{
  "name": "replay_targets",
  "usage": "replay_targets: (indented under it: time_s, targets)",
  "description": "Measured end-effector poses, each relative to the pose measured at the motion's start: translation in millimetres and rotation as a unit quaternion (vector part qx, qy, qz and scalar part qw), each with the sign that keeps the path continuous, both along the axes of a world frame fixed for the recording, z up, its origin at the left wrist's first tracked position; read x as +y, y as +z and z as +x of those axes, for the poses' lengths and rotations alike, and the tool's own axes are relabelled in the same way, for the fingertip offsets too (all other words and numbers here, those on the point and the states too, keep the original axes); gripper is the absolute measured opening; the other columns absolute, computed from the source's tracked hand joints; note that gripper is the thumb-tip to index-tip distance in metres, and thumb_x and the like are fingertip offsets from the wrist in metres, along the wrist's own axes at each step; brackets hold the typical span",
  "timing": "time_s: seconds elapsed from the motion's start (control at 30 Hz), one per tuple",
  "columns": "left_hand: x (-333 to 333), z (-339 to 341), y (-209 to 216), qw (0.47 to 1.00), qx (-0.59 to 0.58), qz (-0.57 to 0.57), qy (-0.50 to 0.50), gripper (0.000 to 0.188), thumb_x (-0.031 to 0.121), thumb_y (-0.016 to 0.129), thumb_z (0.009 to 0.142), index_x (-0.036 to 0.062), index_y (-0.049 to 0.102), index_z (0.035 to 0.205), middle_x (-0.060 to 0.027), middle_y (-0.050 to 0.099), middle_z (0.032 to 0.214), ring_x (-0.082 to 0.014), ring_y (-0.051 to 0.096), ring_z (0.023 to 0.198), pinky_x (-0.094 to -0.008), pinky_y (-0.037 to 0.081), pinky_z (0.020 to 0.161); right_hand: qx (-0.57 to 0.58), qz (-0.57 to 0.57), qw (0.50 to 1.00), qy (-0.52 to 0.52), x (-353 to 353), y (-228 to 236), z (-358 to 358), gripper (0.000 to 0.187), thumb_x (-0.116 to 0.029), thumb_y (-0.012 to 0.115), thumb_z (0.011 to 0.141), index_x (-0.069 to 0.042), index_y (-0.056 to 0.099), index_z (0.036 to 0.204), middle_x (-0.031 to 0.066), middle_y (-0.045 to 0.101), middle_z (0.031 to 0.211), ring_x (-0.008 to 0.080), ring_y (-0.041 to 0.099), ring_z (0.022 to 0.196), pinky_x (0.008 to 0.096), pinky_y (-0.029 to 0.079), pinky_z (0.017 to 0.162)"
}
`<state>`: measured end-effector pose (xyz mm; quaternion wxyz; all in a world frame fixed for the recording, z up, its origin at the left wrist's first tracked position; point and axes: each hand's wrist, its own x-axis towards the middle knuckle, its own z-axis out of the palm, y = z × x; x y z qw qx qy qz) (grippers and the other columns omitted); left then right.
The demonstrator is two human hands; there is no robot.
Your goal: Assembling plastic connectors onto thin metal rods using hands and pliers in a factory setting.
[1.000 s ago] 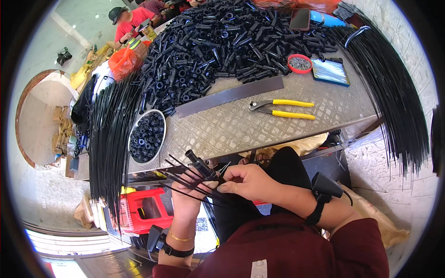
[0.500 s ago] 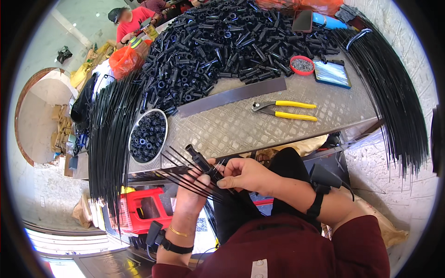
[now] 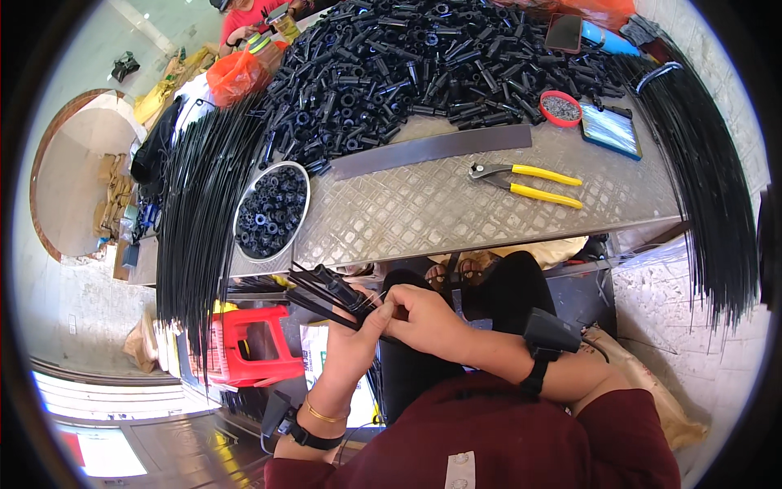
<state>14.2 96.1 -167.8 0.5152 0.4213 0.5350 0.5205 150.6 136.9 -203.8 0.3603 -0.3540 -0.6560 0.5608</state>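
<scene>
Pinching at close quarters

And we have both hands meeting over our lap, just clear of the table (image 3: 456, 196)'s near edge! Our left hand (image 3: 354, 346) comes up steeply from the lower edge, wrist nearly straight, cradling the black tube (image 3: 332, 285). Its thumb reaches up along the near side, the tip right beside the other hand; its remaining fingers are mostly hidden behind the tube, so we can't tell how they close.

In from the right comes our right hand (image 3: 428, 322), elbow bent, forearm slanting up to the left, knuckles raised. Thumb and forefinger press together at the tube's lower end, near some thin pale strands; whether they grip one, we can't tell.

The tube tilts, free end up and to the left, and alongside it a small bunch of black rods (image 3: 314, 303) fans out the same way from our left hand.

Up on the table, well apart from us, lie the yellow-handled pliers (image 3: 546, 186), with a bowl (image 3: 307, 196) of black rings (image 3: 271, 213) off to the left.
</scene>
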Motion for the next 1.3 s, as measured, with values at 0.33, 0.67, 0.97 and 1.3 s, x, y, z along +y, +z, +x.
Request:
replay_targets:
  time_s: [0.33,0.67,0.97,1.3]
  targets:
    - [-1.7,-7.7,9.7,0.999,0.039,-0.004,-0.030,0.025,0.004,0.070,0.081,0.0077,0.050,0.096,-0.0002,0.052,0.090,-0.0082,0.049,0.085,-0.0222,0.041,0.076,0.107,-0.153,0.982,0.042,-3.5,-15.4,6.2,0.033,-0.025,0.072,0.082,-0.002,0.050,0.090,0.0055,0.055,0.078,0.0117,0.055,0.069,0.0289,0.046,0.062]
    - [-1.7,0.5,10.7,0.999,0.030,0.044,0.000,0.017,-0.002,0.066,0.080,0.0058,0.054,0.088,-0.0012,0.057,0.086,-0.0062,0.052,0.076,-0.0204,0.042,0.068,0.127,-0.287,0.937,0.152,10.9,-18.6,13.3,0.045,-0.032,0.077,0.077,-0.005,0.048,0.097,0.0035,0.055,0.084,0.0093,0.055,0.076,0.0240,0.049,0.061]
    - [11.2,13.5,-3.4,0.982,0.056,0.176,-0.036,0.022,-0.012,0.059,0.080,0.0061,0.049,0.089,-0.0079,0.058,0.096,-0.0121,0.056,0.080,-0.0248,0.046,0.074,-0.053,0.148,0.983,0.094,18.5,48.2,58.9,0.055,-0.027,0.069,0.080,-0.009,0.046,0.127,0.0110,0.053,0.098,0.0258,0.055,0.090,0.0353,0.047,0.077]
    - [16.2,8.7,-4.3,0.982,-0.008,0.105,-0.154,0.031,-0.007,0.062,0.078,0.0076,0.037,0.089,-0.0096,0.049,0.105,-0.0098,0.051,0.079,-0.0239,0.046,0.069,-0.095,0.288,0.949,0.085,28.3,51.7,58.8,0.040,-0.021,0.066,0.080,-0.008,0.053,0.116,0.0103,0.055,0.098,0.0295,0.054,0.092,0.0386,0.047,0.078]
